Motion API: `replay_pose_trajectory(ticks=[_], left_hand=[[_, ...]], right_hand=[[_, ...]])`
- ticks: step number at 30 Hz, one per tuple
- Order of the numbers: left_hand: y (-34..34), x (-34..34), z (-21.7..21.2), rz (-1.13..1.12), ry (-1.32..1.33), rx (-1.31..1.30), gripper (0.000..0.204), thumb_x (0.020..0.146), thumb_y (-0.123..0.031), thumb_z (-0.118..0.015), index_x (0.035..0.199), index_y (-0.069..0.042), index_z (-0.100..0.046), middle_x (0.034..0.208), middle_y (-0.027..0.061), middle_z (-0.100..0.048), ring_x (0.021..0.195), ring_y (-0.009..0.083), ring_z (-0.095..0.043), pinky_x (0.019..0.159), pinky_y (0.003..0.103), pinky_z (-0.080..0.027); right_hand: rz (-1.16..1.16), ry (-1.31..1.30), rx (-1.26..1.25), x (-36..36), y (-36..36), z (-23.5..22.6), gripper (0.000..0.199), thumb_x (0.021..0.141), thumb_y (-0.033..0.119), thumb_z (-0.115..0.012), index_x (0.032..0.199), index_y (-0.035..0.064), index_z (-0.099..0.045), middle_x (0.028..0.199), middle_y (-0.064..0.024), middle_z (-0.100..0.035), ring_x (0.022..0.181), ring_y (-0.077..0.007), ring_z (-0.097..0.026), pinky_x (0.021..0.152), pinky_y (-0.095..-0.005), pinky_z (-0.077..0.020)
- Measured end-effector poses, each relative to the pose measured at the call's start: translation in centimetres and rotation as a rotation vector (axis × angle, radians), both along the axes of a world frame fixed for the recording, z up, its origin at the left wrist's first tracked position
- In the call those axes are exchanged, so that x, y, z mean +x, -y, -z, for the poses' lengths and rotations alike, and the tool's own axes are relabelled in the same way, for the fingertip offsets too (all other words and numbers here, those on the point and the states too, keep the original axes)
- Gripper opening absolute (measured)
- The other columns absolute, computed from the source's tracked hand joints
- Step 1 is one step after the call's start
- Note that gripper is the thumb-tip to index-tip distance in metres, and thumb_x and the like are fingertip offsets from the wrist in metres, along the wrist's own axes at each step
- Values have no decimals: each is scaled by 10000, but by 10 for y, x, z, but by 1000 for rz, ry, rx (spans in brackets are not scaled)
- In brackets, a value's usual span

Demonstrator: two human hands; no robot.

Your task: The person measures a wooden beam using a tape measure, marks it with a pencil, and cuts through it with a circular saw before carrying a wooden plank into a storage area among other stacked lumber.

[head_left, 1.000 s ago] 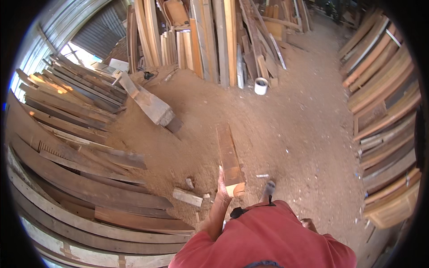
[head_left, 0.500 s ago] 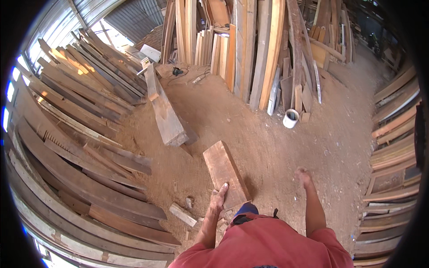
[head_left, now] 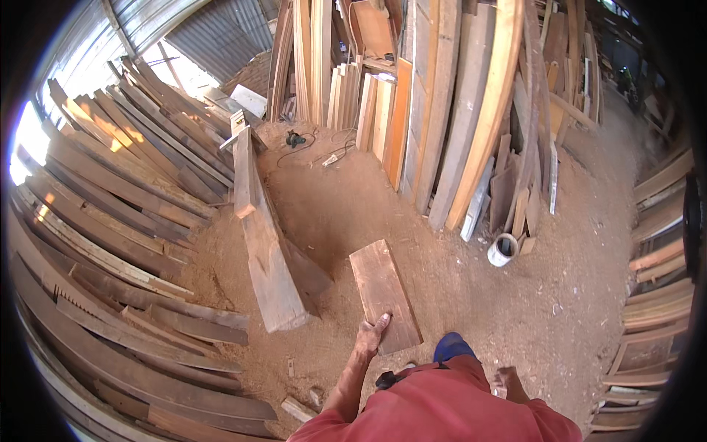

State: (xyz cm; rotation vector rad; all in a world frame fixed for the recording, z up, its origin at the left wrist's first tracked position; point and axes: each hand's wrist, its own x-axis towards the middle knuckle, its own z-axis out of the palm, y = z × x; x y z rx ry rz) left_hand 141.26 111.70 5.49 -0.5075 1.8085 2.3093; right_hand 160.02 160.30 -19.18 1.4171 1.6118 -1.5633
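Note:
My left hand (head_left: 371, 333) grips a thick, reddish-brown wooden board (head_left: 386, 291) by its near end, thumb on the upper face and fingers hidden beneath. The board is held out before me, tilted, its far end toward a heavy timber beam (head_left: 274, 276). That beam slopes from the far pile down toward the ground, left of the board. Close to my right side, my right hand (head_left: 505, 380) hangs low with its fingers curled in loosely; no object shows in it. One blue shoe (head_left: 452, 347) shows between my hands.
Stacked planks (head_left: 140, 243) line the left side, and more boards (head_left: 655, 309) the right. Upright planks (head_left: 442, 110) lean at the back. A white bucket (head_left: 503, 250) stands by them. A dark power tool (head_left: 294, 138) with a cord lies beyond the beam on the sawdust-covered ground (head_left: 331, 191).
The beam, bucket and planks appear nearer and lower in view. The board stays in my left hand. My right hand has swung back toward my body, its fingers now curled.

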Motion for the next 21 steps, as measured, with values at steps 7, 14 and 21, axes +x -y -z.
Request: replay_pose_trajectory(ticks=[7,14,21], left_hand=[[-9,-178,12,-96,40,168,576,910,-374,-742,1303,19,-594,1147,104,-695,1001,212,-668,887,370,-547],[1,-326,-7,-377,120,631,662,916,-450,-707,1394,-38,-506,1297,199,-616,1093,352,-645,957,495,-538],[73,-428,12,-540,98,1031,676,973,-623,-459,1374,-84,-535,1262,147,-656,1054,357,-673,863,523,-572]], right_hand=[[-45,224,53,-204,-32,21,145,926,113,-552,896,-6,-629,783,-150,-637,589,-277,-624,515,-417,-526],[-945,-439,762,-596,1,28,247,835,197,-656,887,-38,-711,829,-150,-718,775,-281,-682,675,-437,-519],[-718,-747,-95,-891,230,-138,218,926,135,-658,1121,44,-627,914,-56,-668,680,-139,-622,553,-286,-506]])
